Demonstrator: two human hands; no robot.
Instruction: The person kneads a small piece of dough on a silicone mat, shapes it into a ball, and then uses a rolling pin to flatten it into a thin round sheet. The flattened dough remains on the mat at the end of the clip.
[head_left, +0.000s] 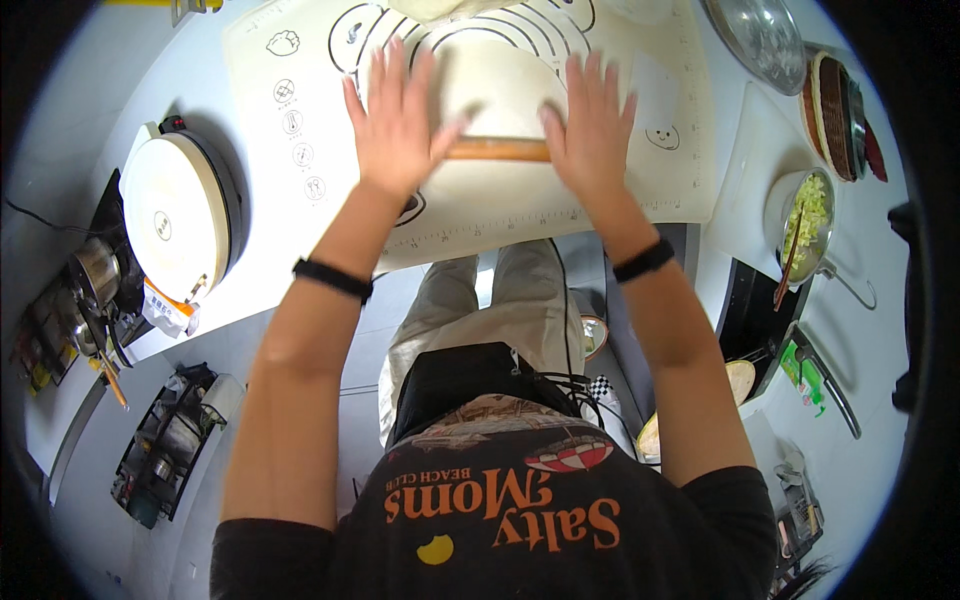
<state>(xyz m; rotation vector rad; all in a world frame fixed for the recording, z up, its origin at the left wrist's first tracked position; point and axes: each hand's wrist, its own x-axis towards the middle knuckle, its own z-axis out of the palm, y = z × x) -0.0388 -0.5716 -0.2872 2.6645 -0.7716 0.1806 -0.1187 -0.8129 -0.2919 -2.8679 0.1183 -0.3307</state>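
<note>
A wooden rolling pin lies crosswise at the near edge of a pale, rounded sheet of dough. My left hand is laid palm down over the pin's left end, with fingers stretched away from me and thumb towards the pin. Over the right end rests my right hand, likewise flat with fingers extended. Both pin ends are hidden under the palms. The fingers are slightly blurred and do not wrap around the pin. Beneath everything lies a cream printed pastry mat with ruler marks.
At the left stands a round white electric appliance. A metal pan of chopped greens with chopsticks is at the right, near a cutting board. A metal bowl stands far right. More dough lies at the top edge.
</note>
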